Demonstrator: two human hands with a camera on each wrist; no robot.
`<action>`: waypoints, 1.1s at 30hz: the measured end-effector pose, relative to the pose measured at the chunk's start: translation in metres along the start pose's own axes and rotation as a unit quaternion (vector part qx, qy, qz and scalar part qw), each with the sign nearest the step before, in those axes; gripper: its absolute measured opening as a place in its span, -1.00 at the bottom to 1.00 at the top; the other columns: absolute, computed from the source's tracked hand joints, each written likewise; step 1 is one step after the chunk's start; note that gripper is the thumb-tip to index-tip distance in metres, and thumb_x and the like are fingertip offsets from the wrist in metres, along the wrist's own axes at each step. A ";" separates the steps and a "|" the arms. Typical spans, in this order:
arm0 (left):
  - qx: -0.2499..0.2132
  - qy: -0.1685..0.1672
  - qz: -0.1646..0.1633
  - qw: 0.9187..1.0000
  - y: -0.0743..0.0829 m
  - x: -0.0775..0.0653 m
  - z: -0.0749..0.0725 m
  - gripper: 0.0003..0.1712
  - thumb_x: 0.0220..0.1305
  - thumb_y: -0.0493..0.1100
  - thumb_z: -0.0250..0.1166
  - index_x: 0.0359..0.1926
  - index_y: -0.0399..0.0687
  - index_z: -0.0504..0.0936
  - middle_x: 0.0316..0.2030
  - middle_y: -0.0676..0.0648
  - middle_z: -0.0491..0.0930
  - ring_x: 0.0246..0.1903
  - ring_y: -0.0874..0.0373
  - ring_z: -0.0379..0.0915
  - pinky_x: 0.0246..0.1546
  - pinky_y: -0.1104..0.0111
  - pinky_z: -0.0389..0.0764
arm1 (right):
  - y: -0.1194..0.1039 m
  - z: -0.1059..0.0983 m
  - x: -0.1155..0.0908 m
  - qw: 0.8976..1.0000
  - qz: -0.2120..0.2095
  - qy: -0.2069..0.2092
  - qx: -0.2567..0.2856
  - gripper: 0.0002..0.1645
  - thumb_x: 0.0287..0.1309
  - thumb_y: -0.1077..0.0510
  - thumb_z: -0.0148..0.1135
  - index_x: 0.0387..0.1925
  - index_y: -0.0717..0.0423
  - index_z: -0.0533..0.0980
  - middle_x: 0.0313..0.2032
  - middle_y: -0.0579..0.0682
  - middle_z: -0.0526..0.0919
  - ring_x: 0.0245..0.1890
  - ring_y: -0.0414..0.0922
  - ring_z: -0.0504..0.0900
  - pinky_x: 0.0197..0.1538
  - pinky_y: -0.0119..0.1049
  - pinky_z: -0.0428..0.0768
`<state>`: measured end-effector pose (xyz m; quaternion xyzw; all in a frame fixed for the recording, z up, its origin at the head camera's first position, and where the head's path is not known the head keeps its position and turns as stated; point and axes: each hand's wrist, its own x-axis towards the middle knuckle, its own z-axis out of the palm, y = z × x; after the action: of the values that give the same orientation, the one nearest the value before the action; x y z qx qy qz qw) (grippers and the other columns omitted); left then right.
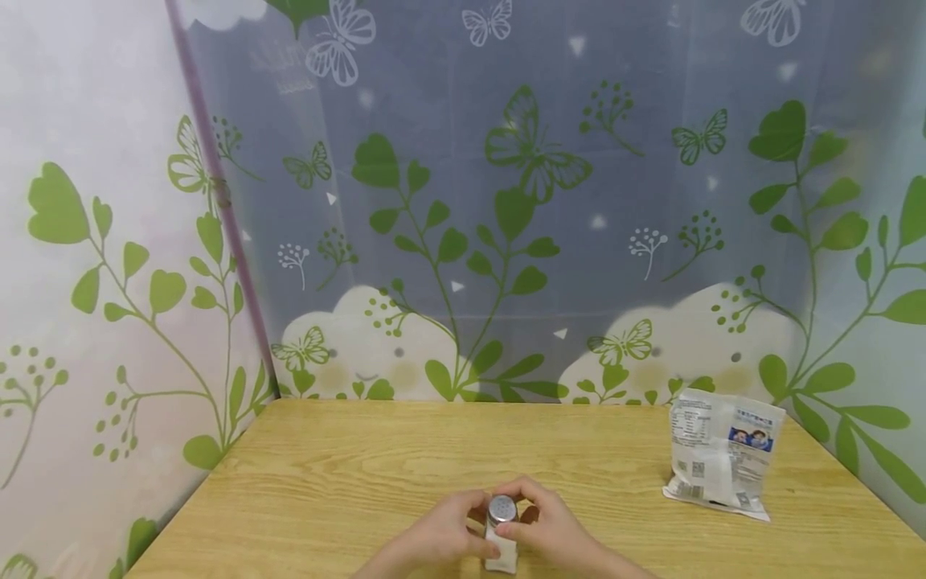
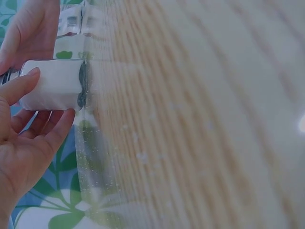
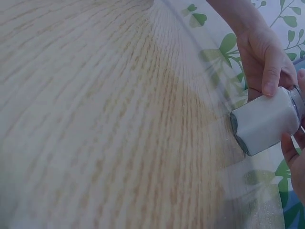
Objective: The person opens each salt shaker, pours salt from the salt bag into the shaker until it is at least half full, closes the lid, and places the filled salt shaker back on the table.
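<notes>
A glass salt shaker (image 1: 501,555) filled with white grains stands upright near the table's front edge, a perforated metal lid (image 1: 502,508) on top. From the left, my left hand (image 1: 444,531) grips its body, thumb on the near side. My right hand (image 1: 553,523) holds it around the lid, with thumb and fingers on opposite sides. The left wrist view shows the glass body (image 2: 52,86) between the left thumb and fingers, its base at the tabletop. In the right wrist view the right hand (image 3: 298,176) is cut off by the frame's edge.
A white printed pouch (image 1: 723,454) stands on the right of the wood-grain table (image 1: 362,450). White specks (image 2: 142,156) lie on the tabletop by the shaker. Curtains (image 1: 434,201) patterned with leaves and butterflies rise behind the table and at its sides.
</notes>
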<state>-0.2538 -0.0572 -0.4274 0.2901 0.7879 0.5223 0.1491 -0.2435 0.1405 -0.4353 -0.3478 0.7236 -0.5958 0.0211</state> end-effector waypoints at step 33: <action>-0.011 -0.007 0.003 1.000 0.003 -0.002 0.000 -0.62 -0.05 -0.38 0.38 -0.14 -0.18 0.54 -0.22 0.07 0.54 -0.19 0.26 0.46 -0.18 0.47 0.54 | -0.009 0.011 0.002 0.993 0.094 0.068 -0.011 -0.54 -0.09 0.15 0.41 -0.21 0.23 0.37 -0.24 0.03 0.45 -0.49 -0.20 0.43 -0.44 -0.47 0.45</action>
<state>-0.2516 -0.0576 -0.4247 0.2948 0.7802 0.5293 0.1560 -0.2356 0.1298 -0.4300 -0.2367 0.7594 -0.6056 0.0237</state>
